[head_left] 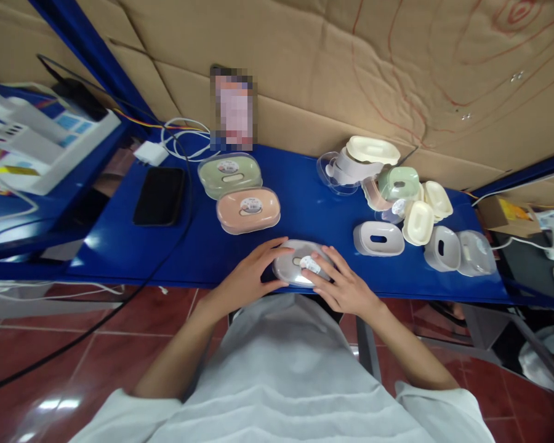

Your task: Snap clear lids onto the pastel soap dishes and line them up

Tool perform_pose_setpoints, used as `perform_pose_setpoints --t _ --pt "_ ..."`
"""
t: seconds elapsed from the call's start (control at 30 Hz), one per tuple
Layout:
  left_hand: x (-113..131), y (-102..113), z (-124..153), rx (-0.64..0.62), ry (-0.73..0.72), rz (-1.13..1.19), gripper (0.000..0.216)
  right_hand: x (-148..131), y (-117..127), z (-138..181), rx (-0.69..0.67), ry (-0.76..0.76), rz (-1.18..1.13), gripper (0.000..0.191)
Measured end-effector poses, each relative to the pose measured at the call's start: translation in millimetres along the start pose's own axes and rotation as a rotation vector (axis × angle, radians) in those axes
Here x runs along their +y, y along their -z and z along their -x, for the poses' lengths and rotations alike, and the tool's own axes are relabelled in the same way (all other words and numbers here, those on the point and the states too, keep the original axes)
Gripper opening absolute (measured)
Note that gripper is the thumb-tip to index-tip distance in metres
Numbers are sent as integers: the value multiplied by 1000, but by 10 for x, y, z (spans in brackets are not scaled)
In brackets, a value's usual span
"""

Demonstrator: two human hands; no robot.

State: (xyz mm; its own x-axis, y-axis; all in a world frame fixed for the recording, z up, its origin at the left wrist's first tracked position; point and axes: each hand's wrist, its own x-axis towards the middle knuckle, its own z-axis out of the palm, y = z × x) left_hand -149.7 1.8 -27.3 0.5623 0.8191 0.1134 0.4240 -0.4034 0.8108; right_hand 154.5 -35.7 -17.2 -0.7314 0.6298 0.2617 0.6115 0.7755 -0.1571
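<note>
At the table's front edge lies a grey oval plastic box (288, 266) under a clear lid, with a slot in its middle and a round printed sticker. My left hand (258, 267) grips its left end, thumb in front and fingers behind. On the right end rests my right hand (344, 283), its fingers bent over the lid and the sticker. Just beyond my left hand sit a pink lidded box (240, 218) and a green lidded box (216, 178), each with a similar sticker. A lidless grey box base (367, 246) stands to the right.
A jumbled pile holds cream trays (373, 149), a green piece (399, 183) and clear lids. Another grey base (443, 249) and a clear-lidded box (475, 253) stand at the right edge. Leftward are a black phone (159, 197), a white charger (151, 152) and cables.
</note>
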Motion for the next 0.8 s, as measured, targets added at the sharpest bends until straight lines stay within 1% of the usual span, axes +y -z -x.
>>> perform_pose_setpoints --t 0.1,0.2,0.33,0.57,0.7,0.8 --pt "7 4 1 4 -1 0 58 2 -26 18 -8 -31 -35 60" --pt "15 10 -4 5 0 2 62 10 -10 16 -10 -49 -73 62" --pt "12 11 -10 2 0 -2 65 -3 39 -5 -6 -33 -48 67" --pt "12 7 -9 7 -4 8 65 -23 115 -42 -50 -46 -28 68" --pt "1 9 -16 0 -12 16 66 -8 86 -31 -60 -56 -34 67" --pt "-11 7 -16 2 -20 17 62 -1 37 -4 -31 -38 -36 68"
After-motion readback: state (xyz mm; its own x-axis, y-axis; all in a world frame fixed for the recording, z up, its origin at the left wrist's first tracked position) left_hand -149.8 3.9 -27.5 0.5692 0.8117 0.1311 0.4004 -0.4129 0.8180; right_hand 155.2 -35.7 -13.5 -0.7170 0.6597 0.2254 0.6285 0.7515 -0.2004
